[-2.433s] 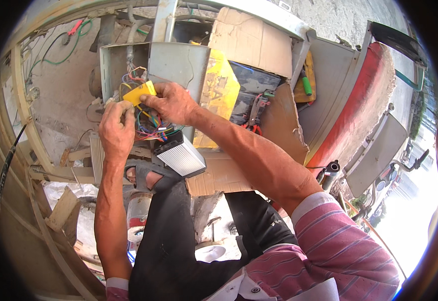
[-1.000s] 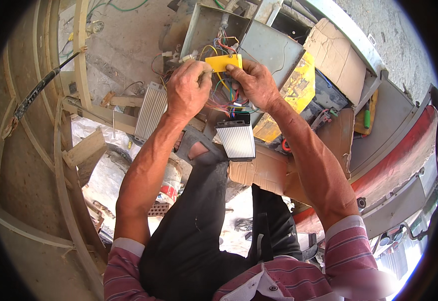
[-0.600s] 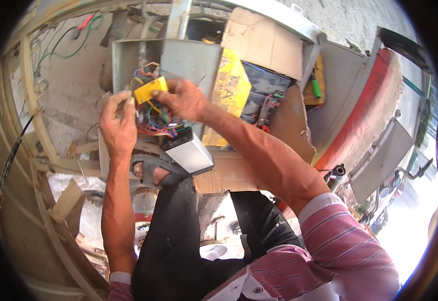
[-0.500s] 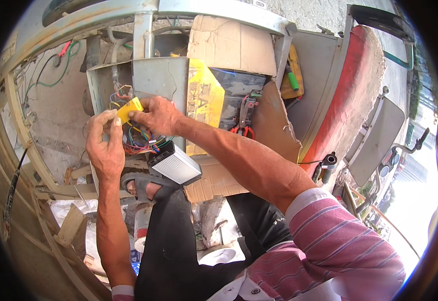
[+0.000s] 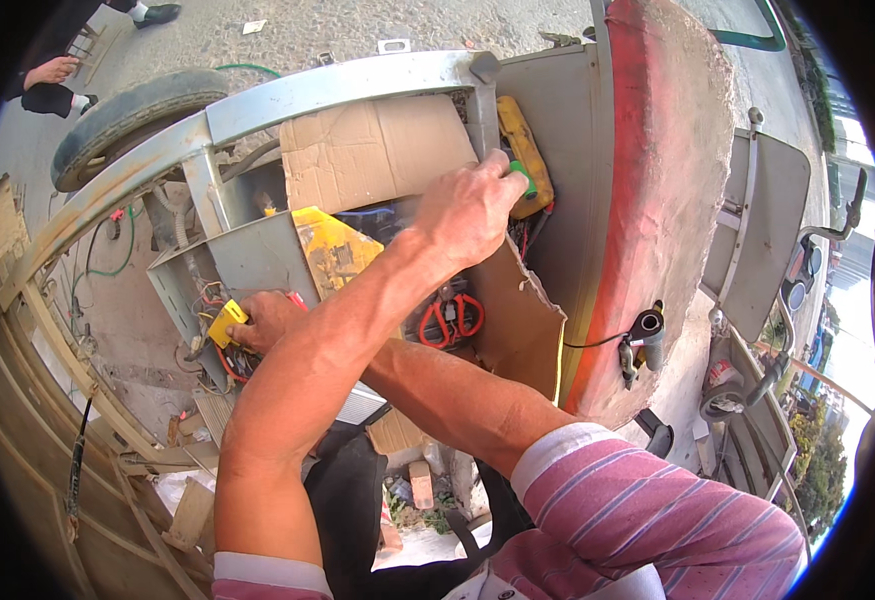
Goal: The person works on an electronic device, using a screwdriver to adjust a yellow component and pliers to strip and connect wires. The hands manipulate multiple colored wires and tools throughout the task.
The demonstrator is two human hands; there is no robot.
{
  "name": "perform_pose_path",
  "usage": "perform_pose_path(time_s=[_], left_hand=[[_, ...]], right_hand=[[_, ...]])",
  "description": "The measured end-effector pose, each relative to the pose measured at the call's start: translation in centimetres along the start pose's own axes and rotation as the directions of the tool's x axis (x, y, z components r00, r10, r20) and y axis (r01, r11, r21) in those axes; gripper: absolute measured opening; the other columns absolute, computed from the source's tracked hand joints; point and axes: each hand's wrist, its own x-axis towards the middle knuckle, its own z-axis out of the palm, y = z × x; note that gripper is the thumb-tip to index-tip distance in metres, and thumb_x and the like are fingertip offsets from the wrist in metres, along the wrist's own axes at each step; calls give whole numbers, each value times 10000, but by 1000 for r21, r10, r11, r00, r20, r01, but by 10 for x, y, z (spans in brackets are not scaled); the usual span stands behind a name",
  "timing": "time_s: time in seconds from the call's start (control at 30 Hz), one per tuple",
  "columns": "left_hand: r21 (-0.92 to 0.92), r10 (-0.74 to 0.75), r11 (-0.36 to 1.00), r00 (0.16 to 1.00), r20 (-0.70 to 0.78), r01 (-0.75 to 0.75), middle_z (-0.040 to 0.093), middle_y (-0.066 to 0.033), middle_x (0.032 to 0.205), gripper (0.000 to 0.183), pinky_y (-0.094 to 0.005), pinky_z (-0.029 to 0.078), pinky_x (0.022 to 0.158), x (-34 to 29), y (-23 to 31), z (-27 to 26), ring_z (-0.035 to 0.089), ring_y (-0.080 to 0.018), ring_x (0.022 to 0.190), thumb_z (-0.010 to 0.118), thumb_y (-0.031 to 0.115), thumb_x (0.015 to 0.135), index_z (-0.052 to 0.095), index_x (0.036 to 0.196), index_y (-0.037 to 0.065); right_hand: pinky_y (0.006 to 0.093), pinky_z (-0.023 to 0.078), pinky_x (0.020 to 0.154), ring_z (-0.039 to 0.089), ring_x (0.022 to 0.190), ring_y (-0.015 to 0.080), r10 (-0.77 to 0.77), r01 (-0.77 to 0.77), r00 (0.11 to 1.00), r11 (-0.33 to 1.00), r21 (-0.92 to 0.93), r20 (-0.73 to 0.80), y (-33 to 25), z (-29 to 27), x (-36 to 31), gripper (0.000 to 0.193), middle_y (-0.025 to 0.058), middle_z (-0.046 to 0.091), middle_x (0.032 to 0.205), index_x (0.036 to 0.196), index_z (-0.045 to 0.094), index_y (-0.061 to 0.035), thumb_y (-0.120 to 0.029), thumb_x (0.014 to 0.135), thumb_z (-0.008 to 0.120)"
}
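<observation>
My arms cross, the left forearm lying over the right. My left hand (image 5: pixel 467 210) reaches to the far right and is closed on a green-handled tool (image 5: pixel 524 182) beside a yellow-cased object (image 5: pixel 525 150); the tool's far end is hidden. At the left, my right hand (image 5: pixel 265 322) grips a small yellow block (image 5: pixel 225 324) with coloured wires around it. A silver finned metal box (image 5: pixel 362 404) shows partly under my forearms. Red-handled pliers (image 5: pixel 449 320) lie between the dark battery and a cardboard flap (image 5: pixel 517 320).
A grey metal panel (image 5: pixel 257 255) and a worn yellow plate (image 5: pixel 335 250) stand near my forearms. A cardboard sheet (image 5: pixel 377 150) lies inside the metal frame (image 5: pixel 347 85). At the right rises a red-edged body panel (image 5: pixel 647 200). Another person's hand (image 5: pixel 52 70) shows beyond a tyre (image 5: pixel 137 125).
My left hand has left the yellow block, crossed over my right arm and closed on the green handle. My right hand keeps the block. The view has shifted.
</observation>
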Motion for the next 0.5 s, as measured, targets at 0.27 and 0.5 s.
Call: perform_pose_path(time_s=[0.27,0.5], left_hand=[[70,140,988,990,-4,-140,603,-143,1232,354,-517,579,834,35,-25,58,684,-404,1043,615,25,904,696,1233,128],[-25,357,927,902,-242,-373,674,-82,1045,252,-421,593,768,30,6,21,706,-331,949,750,91,890,692,1135,102]], right_hand=[[490,546,800,744,900,398,-42,40,998,999,-37,-52,10,4,2,356,253,758,943,1053,753,35,-297,925,763],[483,551,821,750,906,371,-4,2,999,999,-35,-43,9,7,2,329,240,763,938,1091,761,13,-283,948,747]])
